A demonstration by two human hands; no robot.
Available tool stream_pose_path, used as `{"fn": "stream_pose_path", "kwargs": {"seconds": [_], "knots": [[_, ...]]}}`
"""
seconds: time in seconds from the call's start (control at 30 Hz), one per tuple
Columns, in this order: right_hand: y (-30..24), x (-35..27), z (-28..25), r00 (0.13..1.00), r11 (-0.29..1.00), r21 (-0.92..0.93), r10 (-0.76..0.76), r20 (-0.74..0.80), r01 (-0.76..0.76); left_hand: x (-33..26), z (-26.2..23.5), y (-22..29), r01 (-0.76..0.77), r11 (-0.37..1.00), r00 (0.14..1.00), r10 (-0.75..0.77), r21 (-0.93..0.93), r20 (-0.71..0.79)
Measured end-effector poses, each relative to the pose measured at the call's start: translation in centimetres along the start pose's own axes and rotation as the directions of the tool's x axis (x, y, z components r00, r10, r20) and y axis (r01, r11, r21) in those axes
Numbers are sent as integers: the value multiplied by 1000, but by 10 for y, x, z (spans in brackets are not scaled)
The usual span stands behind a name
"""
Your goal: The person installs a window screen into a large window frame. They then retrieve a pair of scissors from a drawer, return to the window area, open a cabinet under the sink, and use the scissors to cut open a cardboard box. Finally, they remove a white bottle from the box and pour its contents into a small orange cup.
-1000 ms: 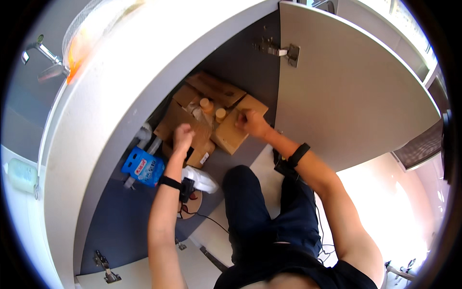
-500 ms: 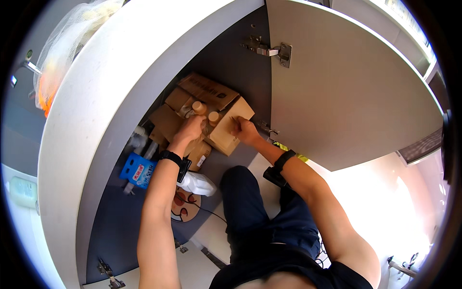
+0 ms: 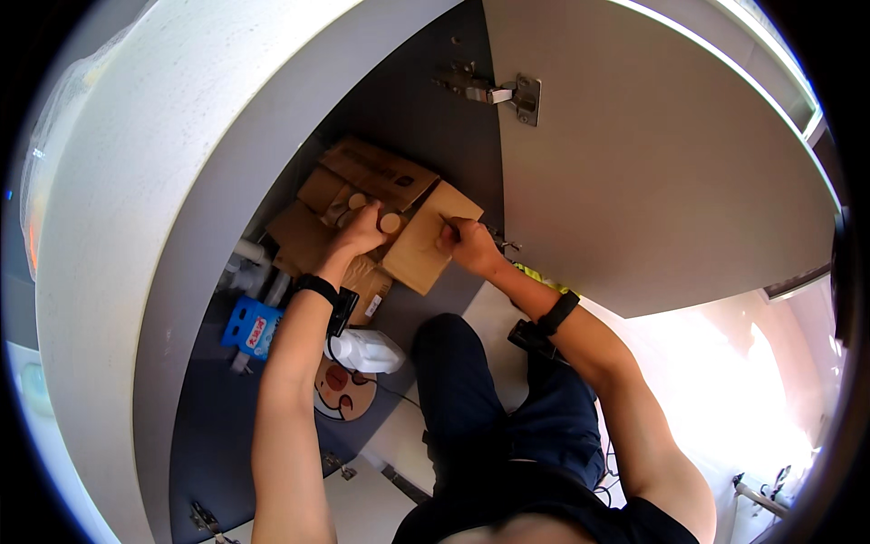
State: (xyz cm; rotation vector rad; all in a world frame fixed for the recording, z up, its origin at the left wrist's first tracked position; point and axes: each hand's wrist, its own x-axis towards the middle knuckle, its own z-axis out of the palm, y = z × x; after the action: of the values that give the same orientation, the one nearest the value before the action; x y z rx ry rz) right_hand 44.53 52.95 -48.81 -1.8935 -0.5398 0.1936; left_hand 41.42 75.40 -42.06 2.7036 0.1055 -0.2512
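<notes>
An open cardboard box [image 3: 381, 172] lies inside a dark cabinet. Two bottles show in it, a bottle with a round tan cap [image 3: 357, 201] and another tan-capped bottle [image 3: 391, 223]. My left hand [image 3: 362, 230] reaches into the box, its fingers curled at the bottles between the two caps; the bottle bodies are mostly hidden. Over the right edge of the box's raised flap [image 3: 421, 245] my right hand [image 3: 468, 247] is closed, gripping the cardboard. A thin dark mark shows by its fingertips; I cannot tell what it is.
Below the box are a smaller brown carton [image 3: 372, 295], a white plastic jug [image 3: 367, 352] and a round patterned mat [image 3: 346, 392]. A blue package [image 3: 252, 326] sits by grey pipes [image 3: 249, 258]. The cabinet door [image 3: 652, 172] stands wide on the right.
The view has shifted slightly. The box flap now lies flatter and faces up more, with my right hand still at its edge. My left hand stays by the capped bottles.
</notes>
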Motion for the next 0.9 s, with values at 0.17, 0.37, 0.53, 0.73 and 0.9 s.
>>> {"fn": "stream_pose_path", "kwargs": {"seconds": [0.17, 0.37, 0.53, 0.73, 0.9], "knots": [[-5, -3, -8, 998, 1000, -12, -2, 61, 3, 5, -4, 24, 22, 958, 986, -68, 286, 150], [-10, -6, -12, 998, 1000, -12, -9, 55, 10, 4, 19, 18, 28, 927, 988, 32, 375, -152], [-18, -10, -17, 989, 998, 20, -58, 137, 56, 0, 25, 9, 156, 970, 986, -140, 185, -94], [-20, -13, -44, 982, 998, 9, -58, 181, 57, -12, 3, 28, 18, 997, 964, 1, 71, -266], [-23, -6, -45, 979, 997, 38, -76, 189, 70, -28, -44, 42, 52, 990, 936, -2, 130, -353]]}}
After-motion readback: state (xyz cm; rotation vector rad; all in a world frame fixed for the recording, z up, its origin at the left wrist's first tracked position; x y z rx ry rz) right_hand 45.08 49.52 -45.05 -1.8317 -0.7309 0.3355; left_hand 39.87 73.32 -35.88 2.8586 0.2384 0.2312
